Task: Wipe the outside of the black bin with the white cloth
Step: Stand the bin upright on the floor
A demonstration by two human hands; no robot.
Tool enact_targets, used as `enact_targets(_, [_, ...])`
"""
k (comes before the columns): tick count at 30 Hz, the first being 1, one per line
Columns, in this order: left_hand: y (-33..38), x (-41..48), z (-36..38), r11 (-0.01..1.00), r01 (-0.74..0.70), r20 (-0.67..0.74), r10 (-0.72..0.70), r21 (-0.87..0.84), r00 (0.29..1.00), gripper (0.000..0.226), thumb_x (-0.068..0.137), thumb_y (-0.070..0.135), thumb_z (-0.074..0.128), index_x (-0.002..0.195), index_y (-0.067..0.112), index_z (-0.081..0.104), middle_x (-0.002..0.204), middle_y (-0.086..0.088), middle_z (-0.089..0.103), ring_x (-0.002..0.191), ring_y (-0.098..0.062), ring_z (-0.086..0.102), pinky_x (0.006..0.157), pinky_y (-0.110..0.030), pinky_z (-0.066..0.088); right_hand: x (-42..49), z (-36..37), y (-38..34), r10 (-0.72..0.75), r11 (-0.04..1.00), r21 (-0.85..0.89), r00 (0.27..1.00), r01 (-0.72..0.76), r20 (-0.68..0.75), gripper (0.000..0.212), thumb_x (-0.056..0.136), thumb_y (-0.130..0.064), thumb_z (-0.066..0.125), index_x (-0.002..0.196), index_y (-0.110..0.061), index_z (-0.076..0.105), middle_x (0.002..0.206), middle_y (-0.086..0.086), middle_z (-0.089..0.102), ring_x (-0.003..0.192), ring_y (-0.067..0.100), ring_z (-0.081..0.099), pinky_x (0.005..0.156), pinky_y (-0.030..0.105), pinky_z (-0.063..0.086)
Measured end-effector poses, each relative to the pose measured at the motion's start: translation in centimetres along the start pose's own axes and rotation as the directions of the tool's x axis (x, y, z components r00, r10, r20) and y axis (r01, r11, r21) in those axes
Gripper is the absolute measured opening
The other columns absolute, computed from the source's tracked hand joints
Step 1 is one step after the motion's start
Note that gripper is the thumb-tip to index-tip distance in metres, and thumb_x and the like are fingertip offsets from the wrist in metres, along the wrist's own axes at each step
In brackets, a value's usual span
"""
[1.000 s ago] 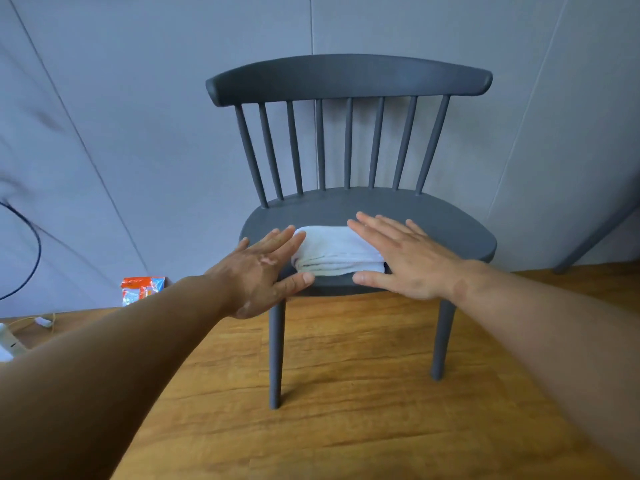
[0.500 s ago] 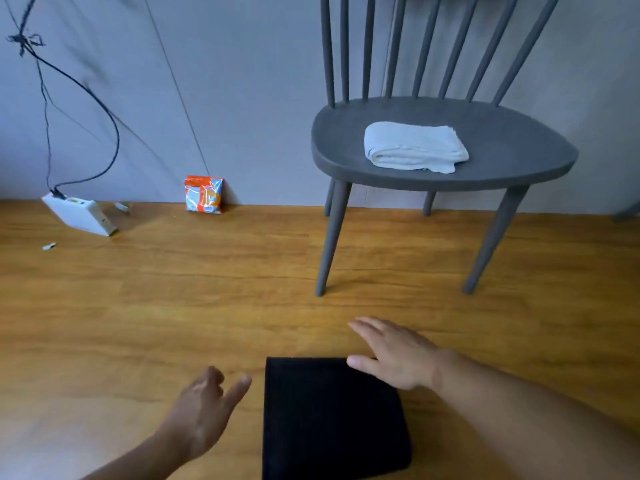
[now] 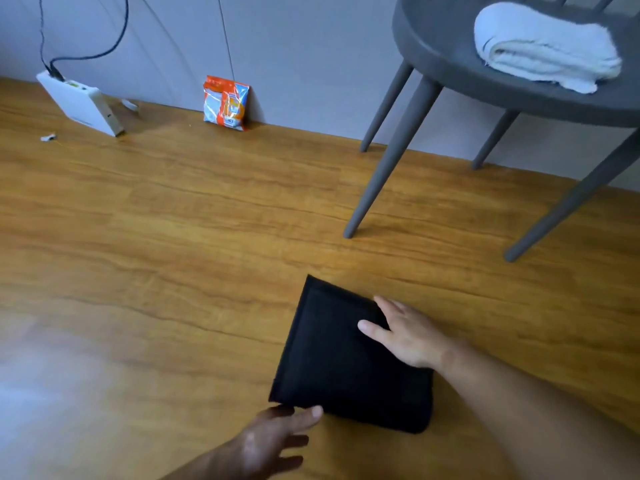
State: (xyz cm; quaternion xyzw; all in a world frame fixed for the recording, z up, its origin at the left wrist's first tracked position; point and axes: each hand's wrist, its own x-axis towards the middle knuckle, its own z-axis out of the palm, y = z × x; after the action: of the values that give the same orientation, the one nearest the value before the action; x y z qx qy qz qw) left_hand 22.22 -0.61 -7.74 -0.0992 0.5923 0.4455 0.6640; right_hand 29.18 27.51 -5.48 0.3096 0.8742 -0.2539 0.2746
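Black bin (image 3: 332,358) flat on floor (image 3: 173,237), 6 o'clock. Right hand (image 3: 405,336) rests on its right edge; left hand (image 3: 273,441), fingers straight, at its near corner. White cloth (image 3: 543,50) folded on chair (image 3: 446,53), 1 o'clock.

Wood floor (image 3: 173,237): black bin (image 3: 332,358), orange packet (image 3: 225,102) (against wall (image 3: 311,46)), white box (image 3: 81,105), chair (image 3: 433,46) bearing white cloth (image 3: 543,53).

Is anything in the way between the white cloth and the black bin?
Nothing visible. The white cloth lies on the chair seat; the black bin lies flat on the floor below, right hand resting on it, left hand at its corner.
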Motion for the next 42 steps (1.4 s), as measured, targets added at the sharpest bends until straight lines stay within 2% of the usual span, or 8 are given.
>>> enact_targets(3, [1.5, 1.3, -1.6, 0.997, -0.077, -0.083, 0.075, -0.029, 0.994, 0.124, 0.048, 0.051, 0.097, 0.152, 0.011, 0.041, 0.139, -0.005, 0.059, 0.119, -0.028, 0.062, 0.092, -0.040, 0.057, -0.6, 0.8, 0.4, 0.061, 0.996, 0.063, 0.998, -0.059, -0.033, 0.099, 0.088, -0.083, 0.030, 0.163, -0.023, 0.008, 0.171, 0.000, 0.012, 0.156, 0.022, 0.013, 0.125, 0.043, 0.018])
enact_targets(10, [6.5, 2.0, -3.3, 0.978, -0.210, -0.113, 0.209, -0.004, 0.971, 0.103, 0.056, 0.056, 0.092, 0.143, 0.017, 0.052, 0.135, -0.002, 0.063, 0.120, -0.026, 0.061, 0.096, -0.042, 0.056, -2.5, 3.2, 0.4, 0.123, 0.948, 0.307, 0.987, -0.085, -0.107, 0.110, 0.075, -0.095, 0.021, 0.159, -0.024, 0.023, 0.160, 0.001, 0.036, 0.143, 0.022, 0.040, 0.115, 0.042, 0.037])
enact_targets(15, [9.0, 2.4, -3.7, 0.968, -0.245, -0.130, 0.250, 0.053, 0.959, 0.105, 0.055, 0.058, 0.093, 0.144, 0.024, 0.052, 0.133, -0.002, 0.065, 0.119, -0.028, 0.064, 0.094, -0.052, 0.058, -2.7, 3.3, 0.3, 0.148, 0.915, 0.392, 0.984, -0.098, -0.101, 0.088, 0.088, -0.083, 0.030, 0.150, -0.021, 0.035, 0.150, 0.000, 0.048, 0.133, 0.022, 0.050, 0.100, 0.033, 0.041])
enact_targets(22, [10.6, 3.0, -3.3, 0.968, -0.235, -0.100, 0.243, 0.085, 0.965, 0.105, 0.064, 0.046, 0.094, 0.152, 0.034, 0.039, 0.131, -0.002, 0.063, 0.116, -0.032, 0.065, 0.089, -0.060, 0.059, -0.6, 2.0, 0.9, 0.141, 0.622, 0.772, 0.988, -0.135, 0.059, 0.108, 0.074, -0.088, 0.051, 0.161, -0.035, 0.018, 0.167, -0.010, 0.023, 0.152, 0.017, 0.026, 0.121, 0.041, 0.025])
enact_targets(26, [10.8, 2.4, -3.5, 0.966, -0.251, -0.100, 0.256, 0.065, 0.961, 0.104, 0.059, 0.045, 0.096, 0.149, 0.036, 0.045, 0.131, -0.002, 0.066, 0.117, -0.032, 0.065, 0.085, -0.060, 0.060, -0.5, 1.7, 1.0, 0.100, 0.527, 0.838, 0.990, -0.142, 0.105, 0.115, 0.063, -0.096, 0.056, 0.158, -0.046, 0.017, 0.168, -0.017, 0.014, 0.154, 0.017, 0.019, 0.118, 0.053, 0.023])
enact_targets(30, [11.8, -0.2, -4.6, 0.917, -0.396, -0.084, 0.399, 0.049, 0.913, 0.101, 0.041, 0.060, 0.097, 0.133, 0.047, 0.057, 0.123, 0.008, 0.075, 0.122, -0.024, 0.062, 0.088, -0.063, 0.058, -1.4, 0.4, 0.0, 0.015, 0.421, 0.906, 0.999, -0.051, 0.050, 0.109, 0.068, -0.094, 0.051, 0.158, -0.047, 0.015, 0.168, -0.013, 0.016, 0.154, 0.029, 0.019, 0.112, 0.063, 0.029])
enact_targets(35, [14.1, -4.8, -6.1, 0.830, -0.558, -0.092, 0.556, -0.001, 0.826, 0.082, 0.064, 0.092, 0.055, 0.137, 0.054, 0.056, 0.150, 0.017, 0.053, 0.137, -0.026, 0.048, 0.093, -0.067, 0.053, -2.3, -2.1, -2.5, -0.140, 0.222, 0.968, 0.987, 0.114, -0.084, 0.126, 0.051, -0.099, 0.057, 0.158, -0.047, 0.014, 0.168, -0.006, 0.022, 0.149, 0.029, 0.032, 0.109, 0.067, 0.036])
enact_targets(42, [16.0, -7.2, -8.2, 0.773, -0.632, -0.095, 0.627, -0.051, 0.773, 0.072, 0.081, 0.089, 0.030, 0.140, 0.055, 0.054, 0.152, 0.009, 0.053, 0.138, -0.034, 0.049, 0.104, -0.062, 0.047, -1.5, -3.6, -6.2, -0.215, 0.110, 0.964, 0.953, 0.243, -0.215, 0.106, 0.053, -0.093, 0.067, 0.145, -0.054, 0.033, 0.159, -0.009, 0.037, 0.142, 0.025, 0.041, 0.113, 0.065, 0.036])
